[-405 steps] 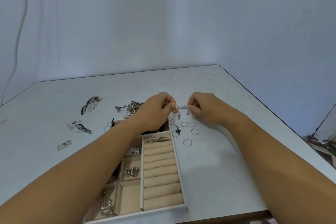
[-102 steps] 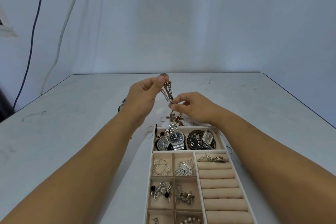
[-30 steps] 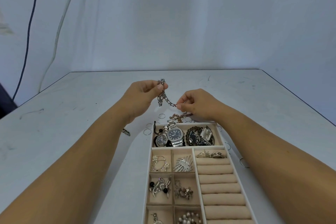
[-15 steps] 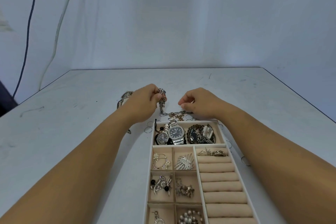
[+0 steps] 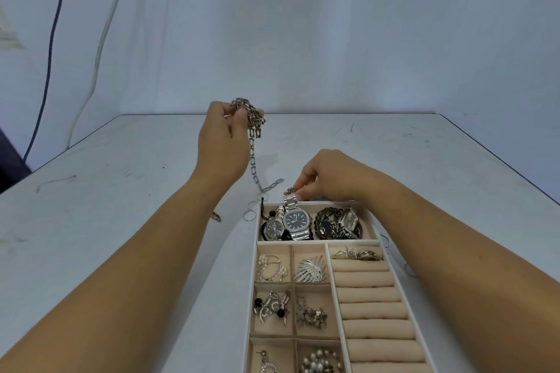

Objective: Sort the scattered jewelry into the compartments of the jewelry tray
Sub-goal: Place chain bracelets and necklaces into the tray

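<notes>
Chain-gathering looks like the step in hand. The left hand [image 5: 222, 142] is raised above the table [image 5: 121, 191] at about 11 o'clock from the jewelry tray [image 5: 254, 263], with its thumb and fingers curled round a bunched silver link chain [image 5: 254, 142]. The rest of the chain hangs straight down, and its tail lies on the table just beyond the tray's far rim.

The right hand [image 5: 330, 175] sits at the tray's 12 o'clock edge. Its fingertips pinch a small gold piece [image 5: 289, 191] just beside the band of a watch [image 5: 295, 221] in the far compartment. I cannot tell whether that piece is joined to the chain.

Thin rings [image 5: 250, 211] lie loose on the table at the tray's 10 o'clock corner.

Next, I judge, the chain must be lifted clear of the table, carried over the rim and lowered in a heap so that its tail does not snag the watches.
</notes>
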### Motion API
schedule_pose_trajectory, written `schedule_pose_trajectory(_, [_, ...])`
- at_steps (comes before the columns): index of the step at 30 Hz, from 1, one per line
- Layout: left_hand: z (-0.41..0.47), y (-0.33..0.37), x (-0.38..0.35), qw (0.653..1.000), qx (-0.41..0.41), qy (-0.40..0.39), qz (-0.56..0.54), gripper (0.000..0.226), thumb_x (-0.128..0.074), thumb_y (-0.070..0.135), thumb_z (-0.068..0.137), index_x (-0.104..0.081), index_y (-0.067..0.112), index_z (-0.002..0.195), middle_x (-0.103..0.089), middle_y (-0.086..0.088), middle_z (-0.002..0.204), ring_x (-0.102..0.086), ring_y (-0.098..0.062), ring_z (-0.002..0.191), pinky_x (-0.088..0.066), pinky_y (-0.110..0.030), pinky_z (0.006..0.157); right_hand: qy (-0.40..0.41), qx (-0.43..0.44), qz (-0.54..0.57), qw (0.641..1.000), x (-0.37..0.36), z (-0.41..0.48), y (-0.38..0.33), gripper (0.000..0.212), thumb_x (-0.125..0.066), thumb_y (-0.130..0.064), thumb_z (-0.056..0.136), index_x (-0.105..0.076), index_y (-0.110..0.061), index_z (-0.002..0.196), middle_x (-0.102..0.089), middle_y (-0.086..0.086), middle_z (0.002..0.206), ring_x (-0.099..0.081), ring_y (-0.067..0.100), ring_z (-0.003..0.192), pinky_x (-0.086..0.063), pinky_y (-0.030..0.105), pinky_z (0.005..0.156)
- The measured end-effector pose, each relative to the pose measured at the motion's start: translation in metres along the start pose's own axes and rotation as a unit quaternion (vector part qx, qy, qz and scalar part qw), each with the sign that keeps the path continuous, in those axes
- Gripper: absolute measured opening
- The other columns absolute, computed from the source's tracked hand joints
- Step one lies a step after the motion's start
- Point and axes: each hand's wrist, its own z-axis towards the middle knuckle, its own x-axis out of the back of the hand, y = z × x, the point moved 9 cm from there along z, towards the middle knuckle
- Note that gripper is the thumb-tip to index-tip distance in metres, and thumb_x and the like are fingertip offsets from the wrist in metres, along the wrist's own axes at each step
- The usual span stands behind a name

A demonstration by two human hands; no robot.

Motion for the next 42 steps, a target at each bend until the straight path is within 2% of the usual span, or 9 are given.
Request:
schedule_pose_trajectory(4, [-0.005, -0.018, -0.018, 0.992, 0.086, -0.081, -0.043, 0.012, -0.043, 0.030, 0.100, -0.052, 0.025, 0.095, -0.075, 0.007, 0.097, -0.068, -0.026, 0.086, -0.053, -0.044, 0.083, 0.004, 0.004, -0.033, 0.999, -0.001, 0.001, -0.002, 0.010, -0.076, -0.029, 0.078, -0.076, -0.021, 0.085, -0.070, -0.011, 0.080, -0.064, 0.006, 0.079, -0.052, 0.025, 0.071])
schedule_pose_trajectory(7, [-0.010, -0.017, -0.024, 0.988, 0.096, -0.109, -0.047, 0.014, -0.045, 0.030, 0.100, -0.055, 0.023, 0.095, -0.075, 0.010, 0.093, -0.069, -0.026, 0.093, -0.051, -0.048, 0.090, 0.012, 0.006, -0.041, 0.999, 0.000, 0.000, 0.001, 0.011, -0.072, -0.029, 0.082, -0.072, -0.019, 0.087, -0.067, -0.009, 0.085, -0.061, 0.008, 0.079, -0.048, 0.021, 0.066])
schedule_pose_trajectory(14, [-0.019, 0.005, -0.038, 0.971, 0.102, -0.137, -0.169, 0.020, -0.046, 0.027, 0.100, -0.059, 0.014, 0.109, -0.074, 0.005, 0.103, -0.068, -0.007, 0.098, -0.052, -0.032, 0.085, 0.011, 0.034, 0.080, 0.996, -0.003, 0.005, -0.008, 0.050, -0.067, -0.056, 0.077, -0.057, -0.039, 0.123, -0.053, -0.010, 0.122, -0.051, 0.005, 0.101, -0.040, 0.029, 0.092])
schedule_pose_trajectory(17, [-0.024, 0.009, -0.045, 0.965, 0.097, -0.146, -0.195, 0.020, -0.046, 0.022, 0.100, -0.060, 0.010, 0.109, -0.074, 0.000, 0.101, -0.070, -0.010, 0.092, -0.056, -0.026, 0.071, -0.021, 0.058, 0.175, 0.983, -0.011, 0.002, -0.020, 0.032, -0.067, -0.041, 0.085, -0.064, -0.033, 0.115, -0.057, -0.024, 0.106, -0.051, -0.011, 0.092, -0.037, 0.008, 0.083])
schedule_pose_trajectory(19, [-0.024, 0.010, -0.046, 0.974, 0.076, -0.144, -0.160, 0.017, -0.047, 0.024, 0.100, -0.063, 0.019, 0.101, -0.074, -0.007, 0.099, -0.066, -0.016, 0.085, -0.056, -0.027, 0.070, -0.023, 0.058, 0.215, 0.975, -0.015, 0.004, -0.021, 0.010, -0.067, -0.036, 0.086, -0.069, -0.032, 0.094, -0.067, -0.013, 0.096, -0.057, -0.008, 0.084, -0.044, 0.016, 0.078])
schedule_pose_trajectory(24, [-0.016, 0.003, -0.035, 0.992, -0.005, -0.111, -0.057, 0.011, -0.052, 0.024, 0.097, -0.063, 0.025, 0.094, -0.075, -0.002, 0.094, -0.066, -0.017, 0.084, -0.049, -0.035, 0.078, 0.022, 0.002, 0.256, 0.966, -0.009, 0.007, 0.000, 0.022, -0.063, -0.033, 0.090, -0.069, -0.012, 0.095, -0.058, 0.000, 0.070, -0.044, 0.002, 0.048, -0.035, 0.016, 0.048])
schedule_pose_trajectory(29, [-0.009, -0.004, -0.014, 0.998, -0.052, -0.037, 0.024, 0.008, -0.052, 0.021, 0.097, -0.059, 0.024, 0.098, -0.067, 0.017, 0.094, -0.061, 0.007, 0.090, -0.045, -0.008, 0.071, 0.061, -0.034, 0.293, 0.954, 0.002, 0.009, 0.020, 0.020, -0.060, -0.031, 0.092, -0.070, -0.014, 0.095, -0.071, -0.001, 0.092, -0.063, 0.013, 0.086, -0.048, 0.027, 0.080])
schedule_pose_trajectory(34, [-0.002, -0.015, 0.001, 0.999, -0.045, -0.016, 0.027, 0.008, -0.052, 0.019, 0.097, -0.059, 0.022, 0.099, -0.064, 0.021, 0.092, -0.059, 0.009, 0.088, -0.041, -0.003, 0.064, 0.110, -0.053, 0.339, 0.933, 0.014, 0.006, 0.028, 0.020, -0.058, -0.028, 0.093, -0.070, -0.012, 0.095, -0.063, 0.004, 0.076, -0.054, 0.013, 0.069, -0.048, 0.027, 0.065])
schedule_pose_trajectory(42, [-0.012, -0.021, -0.035, 0.960, -0.076, -0.206, 0.173, 0.006, -0.059, 0.029, 0.092, -0.064, 0.026, 0.091, -0.060, 0.009, 0.096, -0.055, 0.003, 0.086, -0.037, -0.020, 0.072, 0.180, -0.106, 0.291, 0.934, 0.026, 0.001, 0.038, 0.031, -0.065, -0.038, 0.087, -0.069, -0.008, 0.094, -0.060, -0.007, 0.077, -0.052, 0.007, 0.069, -0.041, 0.023, 0.065])
